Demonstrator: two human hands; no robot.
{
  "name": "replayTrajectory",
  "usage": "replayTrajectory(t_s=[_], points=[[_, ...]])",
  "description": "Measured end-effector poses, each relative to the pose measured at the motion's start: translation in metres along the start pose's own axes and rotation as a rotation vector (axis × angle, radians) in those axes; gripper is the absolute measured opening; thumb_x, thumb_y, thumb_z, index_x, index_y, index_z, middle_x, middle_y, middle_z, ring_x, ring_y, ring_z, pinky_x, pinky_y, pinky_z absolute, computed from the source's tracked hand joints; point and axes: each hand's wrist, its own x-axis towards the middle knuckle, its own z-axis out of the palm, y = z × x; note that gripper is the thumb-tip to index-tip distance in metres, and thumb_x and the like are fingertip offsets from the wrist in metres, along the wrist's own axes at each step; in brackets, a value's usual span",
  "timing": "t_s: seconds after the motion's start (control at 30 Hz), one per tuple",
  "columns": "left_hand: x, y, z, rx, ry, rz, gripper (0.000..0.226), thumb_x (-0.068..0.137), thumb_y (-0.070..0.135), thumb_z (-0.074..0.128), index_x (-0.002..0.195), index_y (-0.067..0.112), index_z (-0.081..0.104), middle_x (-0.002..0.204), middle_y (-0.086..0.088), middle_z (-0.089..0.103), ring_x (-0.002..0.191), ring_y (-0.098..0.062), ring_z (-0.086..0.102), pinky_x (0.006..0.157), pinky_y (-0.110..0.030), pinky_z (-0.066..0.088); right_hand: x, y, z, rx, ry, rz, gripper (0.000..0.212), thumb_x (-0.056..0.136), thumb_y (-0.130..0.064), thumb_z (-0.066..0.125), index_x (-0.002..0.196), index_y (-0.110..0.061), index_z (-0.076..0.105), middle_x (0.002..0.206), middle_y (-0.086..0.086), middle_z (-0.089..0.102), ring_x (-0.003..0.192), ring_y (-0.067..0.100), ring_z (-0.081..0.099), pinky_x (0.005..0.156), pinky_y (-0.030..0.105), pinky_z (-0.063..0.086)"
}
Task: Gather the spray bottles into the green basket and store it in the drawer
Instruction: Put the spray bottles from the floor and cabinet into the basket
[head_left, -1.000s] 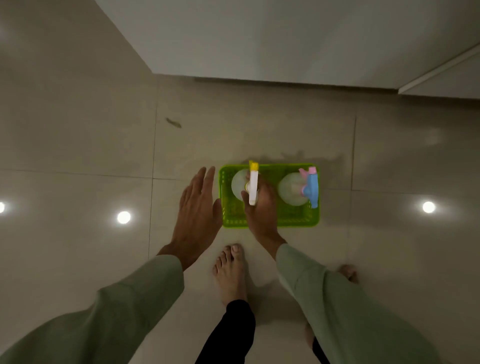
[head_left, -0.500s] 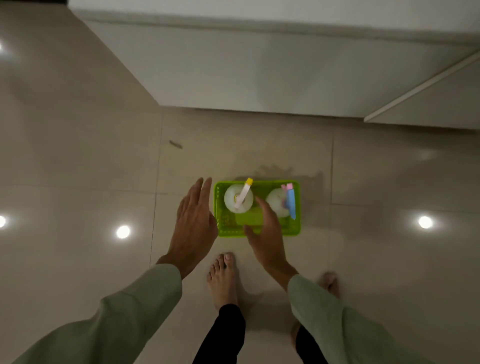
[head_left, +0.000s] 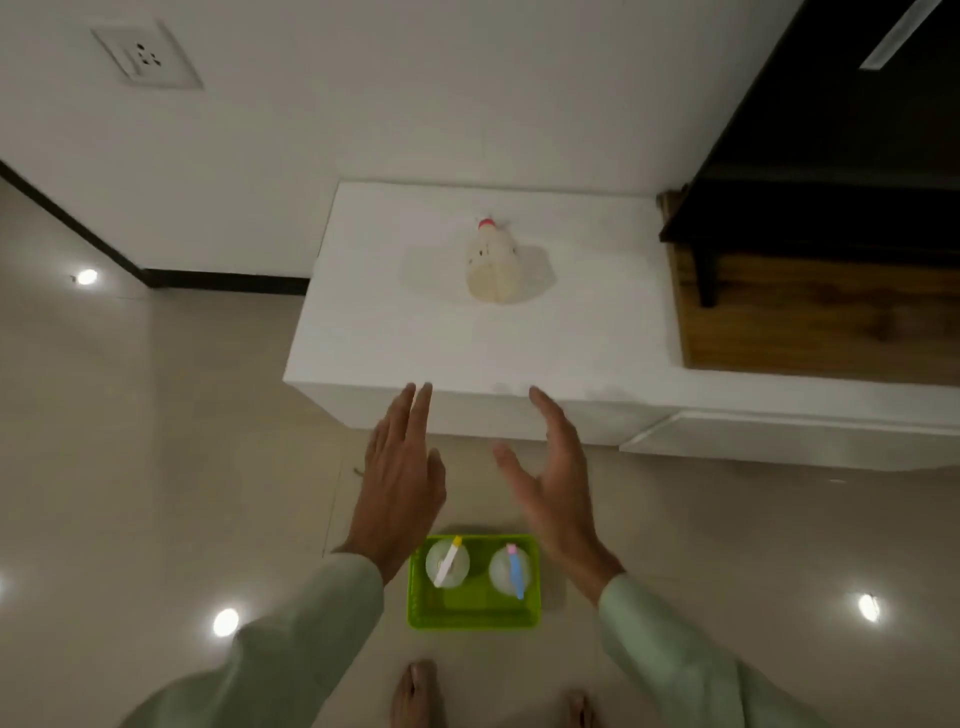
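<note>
Both hands' grip open and empty: left hand, right hand, third spray bottle upright

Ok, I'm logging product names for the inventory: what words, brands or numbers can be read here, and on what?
None can be read.
Yellow-nozzle spray bottle in the green basket: no label shows from above.
Blue-nozzle spray bottle: the same.
Red-capped bottle on the white counter: marks too blurred.
Wall socket: no lettering visible.
</note>
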Motion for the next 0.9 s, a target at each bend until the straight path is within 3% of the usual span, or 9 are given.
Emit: replayTrajectory(t_s=[0.2, 0.4, 0.57, 0.63, 0.77, 0.9], points=[[0.094, 0.010, -0.025, 0.004, 0.059, 0.047, 0.068, 0.098, 0.008, 0.045, 0.157, 0.016, 0.011, 0.166, -0.006, 0.012, 0.153, -0.020, 0.011, 0.124, -0.044, 0.017, 0.104, -0.050, 0.005, -0.070, 0.060, 0.039, 0.083, 0.083, -0.057, 0.069, 0.152, -0.034, 0.028, 0.157, -0.007, 0.038, 0.144, 0.013, 0.033, 0.113, 0.035, 0.033], [0.200, -0.035, -0.027, -0.002, -0.014, 0.065, 0.068, 0.098, 0.008, 0.045, 0.157, 0.016, 0.011, 0.166, -0.007, 0.011, 0.154, -0.021, 0.008, 0.124, -0.044, 0.015, 0.232, -0.062, 0.053, -0.342, 0.132, 0.171, 0.106, 0.065, -0.077, 0.068, 0.150, -0.035, 0.022, 0.156, 0.001, 0.037, 0.140, 0.031, 0.038, 0.109, 0.055, 0.038], [0.261, -0.076, -0.030, 0.013, -0.113, 0.107, 0.068, 0.097, 0.007, 0.045, 0.156, 0.013, 0.012, 0.165, -0.010, 0.014, 0.153, -0.024, 0.010, 0.124, -0.045, 0.016, 0.317, -0.057, 0.091, -0.547, 0.104, 0.306, 0.104, 0.059, -0.077, 0.068, 0.144, -0.029, 0.032, 0.143, 0.007, 0.044, 0.130, 0.037, 0.044, 0.100, 0.054, 0.039], [0.276, -0.088, -0.031, 0.023, -0.133, 0.118, 0.068, 0.097, 0.007, 0.045, 0.156, 0.012, 0.012, 0.165, -0.011, 0.014, 0.153, -0.025, 0.011, 0.124, -0.045, 0.016, 0.340, -0.055, 0.098, -0.572, 0.082, 0.383, 0.100, 0.060, -0.076, 0.068, 0.140, -0.024, 0.038, 0.137, 0.007, 0.050, 0.124, 0.036, 0.050, 0.094, 0.047, 0.043], [0.287, -0.105, -0.033, 0.013, -0.168, 0.119, 0.068, 0.096, 0.007, 0.044, 0.156, 0.012, 0.012, 0.165, -0.011, 0.013, 0.153, -0.024, 0.009, 0.124, -0.043, 0.015, 0.359, -0.048, 0.098, -0.562, 0.036, 0.511, 0.076, 0.063, -0.057, 0.074, 0.125, -0.019, 0.052, 0.117, 0.005, 0.059, 0.107, 0.030, 0.061, 0.082, 0.035, 0.044], [0.276, -0.109, -0.034, 0.013, -0.204, 0.118, 0.068, 0.096, 0.007, 0.045, 0.156, 0.012, 0.013, 0.165, -0.011, 0.014, 0.153, -0.024, 0.009, 0.123, -0.046, 0.016, 0.342, -0.048, 0.098, -0.536, 0.041, 0.540, 0.061, 0.059, -0.048, 0.077, 0.105, -0.019, 0.051, 0.100, 0.001, 0.056, 0.093, 0.028, 0.059, 0.076, 0.034, 0.044]])
